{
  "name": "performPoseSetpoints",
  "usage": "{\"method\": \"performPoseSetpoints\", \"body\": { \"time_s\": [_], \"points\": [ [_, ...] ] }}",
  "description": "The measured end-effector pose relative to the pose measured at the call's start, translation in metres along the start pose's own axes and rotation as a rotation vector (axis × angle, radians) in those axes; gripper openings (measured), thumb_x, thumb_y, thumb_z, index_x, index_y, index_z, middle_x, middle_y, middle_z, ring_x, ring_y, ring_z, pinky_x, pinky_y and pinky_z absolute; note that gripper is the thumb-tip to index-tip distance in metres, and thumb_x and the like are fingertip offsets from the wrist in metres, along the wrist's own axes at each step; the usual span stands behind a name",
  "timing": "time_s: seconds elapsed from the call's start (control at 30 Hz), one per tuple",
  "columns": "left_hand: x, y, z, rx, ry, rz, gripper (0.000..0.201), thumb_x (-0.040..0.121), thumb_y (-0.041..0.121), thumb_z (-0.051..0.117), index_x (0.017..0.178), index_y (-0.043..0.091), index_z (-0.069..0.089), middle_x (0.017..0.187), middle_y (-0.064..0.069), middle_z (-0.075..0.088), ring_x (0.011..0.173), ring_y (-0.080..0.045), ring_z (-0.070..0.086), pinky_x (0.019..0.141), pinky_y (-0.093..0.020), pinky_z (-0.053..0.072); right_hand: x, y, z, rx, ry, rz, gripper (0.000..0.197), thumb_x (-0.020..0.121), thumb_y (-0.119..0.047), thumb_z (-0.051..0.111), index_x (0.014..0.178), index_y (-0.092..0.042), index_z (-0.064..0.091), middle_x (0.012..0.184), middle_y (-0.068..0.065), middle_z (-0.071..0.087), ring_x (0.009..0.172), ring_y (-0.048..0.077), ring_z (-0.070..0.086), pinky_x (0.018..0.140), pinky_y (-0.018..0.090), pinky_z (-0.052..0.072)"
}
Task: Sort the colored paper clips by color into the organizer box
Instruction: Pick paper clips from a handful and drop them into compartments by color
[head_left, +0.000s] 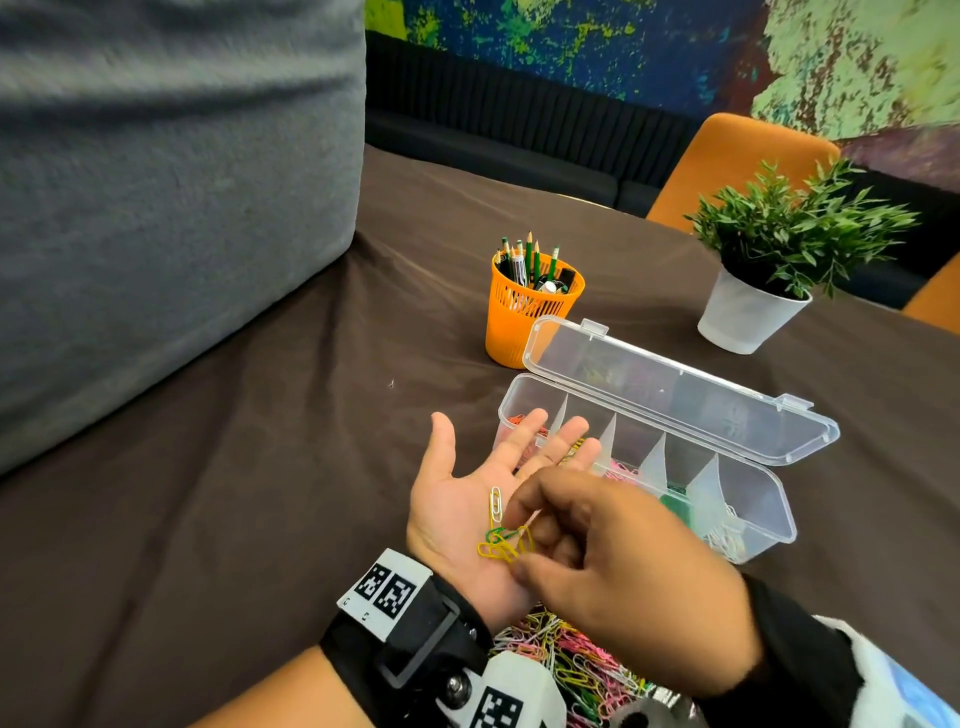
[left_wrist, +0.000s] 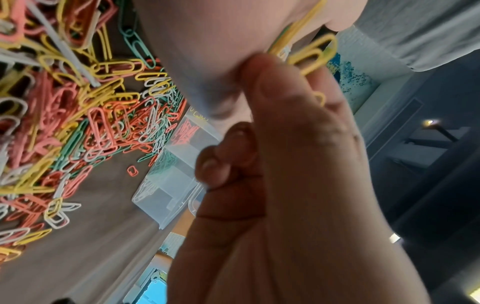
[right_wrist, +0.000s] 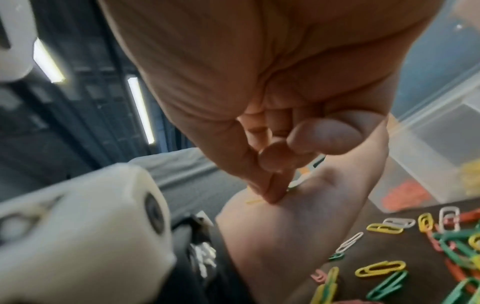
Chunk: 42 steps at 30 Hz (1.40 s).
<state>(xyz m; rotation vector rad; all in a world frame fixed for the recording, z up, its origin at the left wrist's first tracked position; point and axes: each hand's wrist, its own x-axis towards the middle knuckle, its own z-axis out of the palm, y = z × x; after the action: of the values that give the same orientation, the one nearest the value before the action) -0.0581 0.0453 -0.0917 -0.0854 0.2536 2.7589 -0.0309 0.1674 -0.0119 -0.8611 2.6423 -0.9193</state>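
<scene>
Head view shows the left hand (head_left: 467, 499) flat and palm-up, carrying yellow, green and white paper clips (head_left: 504, 540), while the right hand (head_left: 613, 566) curls its fingertips down to pinch at them. Several compartments of the open organizer box (head_left: 769, 535) already hold sorted colors. Judging by the mixed pile (head_left: 571, 660) on the tablecloth, most sorting remains.

Head view is bright and even, soft light, barely a shadow on the brown cloth (head_left: 208, 493). The clear organizer box (head_left: 769, 525) lid throws pale glare. Wide-angle bend curves the grey cushion (head_left: 156, 182) at the left edge. Both wrist views run dimmer and smeared: the right hand (left_wrist: 298, 185) fills the frame out of focus, ceiling strip lights (right_wrist: 140, 107) glow overexposed, paper clips (left_wrist: 78, 102) go soft.
</scene>
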Motion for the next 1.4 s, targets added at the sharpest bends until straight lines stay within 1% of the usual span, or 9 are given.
{"method": "performPoseSetpoints", "body": {
  "time_s": [0.2, 0.37, 0.6, 0.73, 0.87, 1.0, 1.13, 1.23, 1.4],
  "points": [
    [0.002, 0.000, -0.003, -0.057, 0.056, 0.040, 0.093, 0.083, 0.079, 0.044, 0.141, 0.007, 0.050, 0.135, -0.025, 0.058, 0.129, -0.043, 0.053, 0.109, -0.054, 0.038, -0.002, 0.006, 0.016, -0.259, 0.064, -0.108, 0.021, 0.082, -0.035, 0.061, 0.102, -0.035, 0.068, 0.088, -0.011, 0.061, 0.085, 0.006, 0.054, 0.072, 0.011, 0.038],
    [0.001, 0.000, -0.003, -0.049, 0.039, 0.052, 0.092, 0.083, 0.079, 0.042, 0.142, 0.009, 0.049, 0.136, -0.023, 0.059, 0.129, -0.041, 0.054, 0.108, -0.055, 0.041, -0.001, 0.007, 0.015, -0.227, 0.087, -0.113, 0.007, 0.081, -0.026, 0.062, 0.087, -0.029, 0.060, 0.086, -0.013, 0.051, 0.078, 0.003, 0.047, 0.067, 0.011, 0.034],
    [0.001, -0.003, -0.001, -0.077, 0.079, 0.087, 0.089, 0.083, 0.076, 0.048, 0.141, 0.007, 0.051, 0.135, -0.024, 0.059, 0.126, -0.041, 0.056, 0.114, -0.050, 0.034, 0.023, 0.068, -0.050, -0.235, 0.420, 0.127, 0.014, 0.079, -0.015, 0.072, 0.076, -0.025, 0.063, 0.062, -0.008, 0.063, 0.057, 0.006, 0.057, 0.059, 0.018, 0.046],
    [0.001, -0.004, -0.002, -0.072, 0.100, 0.084, 0.089, 0.083, 0.076, 0.049, 0.140, 0.008, 0.052, 0.135, -0.023, 0.059, 0.127, -0.041, 0.055, 0.114, -0.050, 0.034, 0.041, 0.093, -0.071, -0.147, 0.377, 0.298, 0.013, 0.082, -0.014, 0.074, 0.074, -0.020, 0.066, 0.060, 0.003, 0.066, 0.051, 0.016, 0.061, 0.061, 0.039, 0.057],
    [0.001, -0.004, -0.002, -0.074, 0.117, 0.082, 0.088, 0.084, 0.075, 0.049, 0.139, 0.008, 0.053, 0.134, -0.024, 0.060, 0.127, -0.042, 0.055, 0.114, -0.050, 0.035, 0.059, 0.084, -0.068, -0.176, 0.342, 0.279, 0.013, 0.085, -0.012, 0.071, 0.076, -0.020, 0.067, 0.061, -0.001, 0.068, 0.051, 0.011, 0.064, 0.057, 0.026, 0.054],
    [-0.001, -0.002, 0.000, -0.062, 0.127, 0.079, 0.087, 0.084, 0.074, 0.050, 0.138, 0.007, 0.054, 0.133, -0.024, 0.060, 0.128, -0.043, 0.054, 0.114, -0.051, 0.035, 0.070, 0.068, -0.062, -0.345, 0.255, 0.268, 0.027, 0.084, -0.020, 0.070, 0.111, -0.025, 0.069, 0.099, -0.004, 0.071, 0.086, 0.015, 0.068, 0.087, 0.031, 0.054],
    [-0.002, -0.004, 0.002, 0.001, 0.134, 0.078, 0.093, 0.084, 0.077, 0.049, 0.144, 0.006, 0.049, 0.137, -0.017, 0.057, 0.128, -0.034, 0.054, 0.114, -0.046, 0.036, 0.055, 0.033, -0.047, -0.439, 0.183, -0.010, 0.028, 0.087, -0.020, 0.064, 0.108, -0.036, 0.070, 0.097, -0.011, 0.059, 0.084, 0.005, 0.056, 0.078, 0.022, 0.044],
    [-0.005, -0.006, 0.004, 0.042, 0.106, 0.049, 0.092, 0.083, 0.079, 0.045, 0.142, 0.009, 0.045, 0.115, -0.017, 0.061, 0.104, -0.032, 0.066, 0.097, -0.038, 0.046, 0.042, 0.013, -0.031, -0.346, -0.059, -0.147, 0.032, 0.086, -0.022, 0.068, 0.112, -0.041, 0.070, 0.101, -0.015, 0.057, 0.078, 0.000, 0.056, 0.072, 0.011, 0.041],
    [-0.005, -0.003, 0.001, 0.005, 0.078, 0.028, 0.091, 0.081, 0.082, 0.044, 0.134, 0.008, 0.056, 0.098, -0.009, 0.067, 0.080, -0.025, 0.069, 0.066, -0.021, 0.044, 0.039, 0.019, -0.028, -0.426, -0.108, -0.172, 0.014, 0.082, -0.029, 0.069, 0.096, -0.033, 0.073, 0.099, -0.013, 0.061, 0.087, 0.005, 0.057, 0.082, 0.025, 0.049]
  ]
}}
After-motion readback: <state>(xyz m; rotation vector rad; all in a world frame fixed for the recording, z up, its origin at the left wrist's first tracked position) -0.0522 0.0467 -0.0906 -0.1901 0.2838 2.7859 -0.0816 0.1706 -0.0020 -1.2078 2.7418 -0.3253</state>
